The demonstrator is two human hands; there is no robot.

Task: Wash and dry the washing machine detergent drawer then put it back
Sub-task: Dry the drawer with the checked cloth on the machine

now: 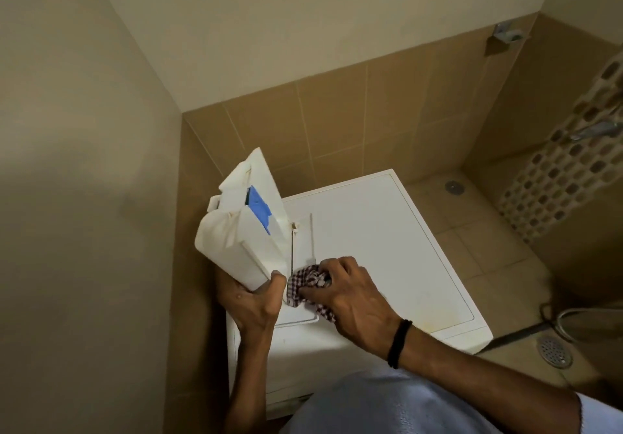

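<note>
As left grip [251, 302] clasps, drawer [236, 231] tilted above

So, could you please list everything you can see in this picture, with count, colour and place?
drawer: one, white with a blue insert, held tilted over the washing machine's left side
cloth: one, dark-and-white checked, bunched at the drawer's lower end
washing machine: one, white, in the tiled corner
floor drains: two, metal, one beyond the machine, the other at lower right
tap: one, metal, on the mosaic wall at right
wristband: one, black, on the right wrist
left hand: one, grip round the drawer's lower end
right hand: one, grip on the cloth
</note>
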